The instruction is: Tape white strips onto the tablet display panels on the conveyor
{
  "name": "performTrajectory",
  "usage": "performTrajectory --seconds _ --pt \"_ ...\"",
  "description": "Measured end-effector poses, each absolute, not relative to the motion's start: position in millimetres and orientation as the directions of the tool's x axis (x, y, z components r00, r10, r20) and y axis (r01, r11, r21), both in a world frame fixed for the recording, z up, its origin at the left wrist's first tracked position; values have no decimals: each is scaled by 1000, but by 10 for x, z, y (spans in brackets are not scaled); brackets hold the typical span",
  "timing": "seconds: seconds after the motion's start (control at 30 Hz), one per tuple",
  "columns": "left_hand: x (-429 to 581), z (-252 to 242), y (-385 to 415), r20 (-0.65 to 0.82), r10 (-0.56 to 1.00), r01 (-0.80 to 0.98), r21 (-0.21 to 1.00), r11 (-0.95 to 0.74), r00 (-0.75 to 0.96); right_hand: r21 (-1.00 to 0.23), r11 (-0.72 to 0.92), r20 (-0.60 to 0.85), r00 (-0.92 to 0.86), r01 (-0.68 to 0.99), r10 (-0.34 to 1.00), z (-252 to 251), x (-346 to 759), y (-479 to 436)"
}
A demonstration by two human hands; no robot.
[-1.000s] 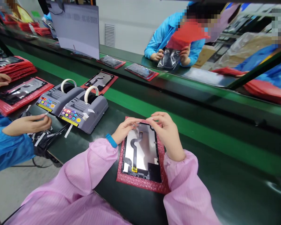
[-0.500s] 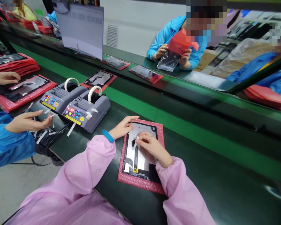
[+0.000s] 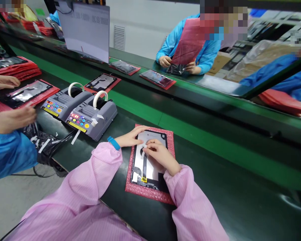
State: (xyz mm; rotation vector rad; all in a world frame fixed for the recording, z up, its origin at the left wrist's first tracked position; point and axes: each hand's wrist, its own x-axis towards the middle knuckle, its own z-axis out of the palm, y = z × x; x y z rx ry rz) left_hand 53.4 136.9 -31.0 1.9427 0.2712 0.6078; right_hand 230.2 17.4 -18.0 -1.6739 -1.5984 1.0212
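A display panel [image 3: 146, 167] with a silver back and a black flex cable lies face down on a red bubble-wrap sheet [image 3: 150, 194] on the dark bench. My left hand [image 3: 130, 136] rests flat on the panel's upper left corner, fingers stretched. My right hand [image 3: 158, 154] is over the middle of the panel, its fingertips pinching and pressing a small white piece of tape [image 3: 144, 146] onto the flex cable.
Two grey tape dispensers [image 3: 90, 115] stand to the left. A co-worker's hands [image 3: 13, 118] in blue sleeves work at left beside more panels on red sheets [image 3: 25, 95]. A green conveyor belt [image 3: 190, 134] runs behind, carrying panels. Another person [image 3: 188, 50] across handles a red bag.
My right hand came down from the panel's top edge to its middle and now presses the tape on the flex cable. My left hand flattened on the upper left corner.
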Motion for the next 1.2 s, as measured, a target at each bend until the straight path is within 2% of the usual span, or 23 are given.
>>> performTrajectory --seconds 0.27,0.6,0.97,1.2 --pt "513 -308 1324 293 411 -59 867 -495 863 -812 -54 -61 7 582 998 -174 2233 168" --pt "518 -320 1325 286 388 -52 856 -514 876 -838 -58 -82 -21 542 996 -200 2285 183" --pt "520 -312 1321 272 380 -35 850 -526 884 -790 -45 -38 25 612 999 -180 2210 161" --pt "503 -286 1304 253 325 -20 816 -578 911 -795 -87 -74 45 601 996 -163 2208 175"
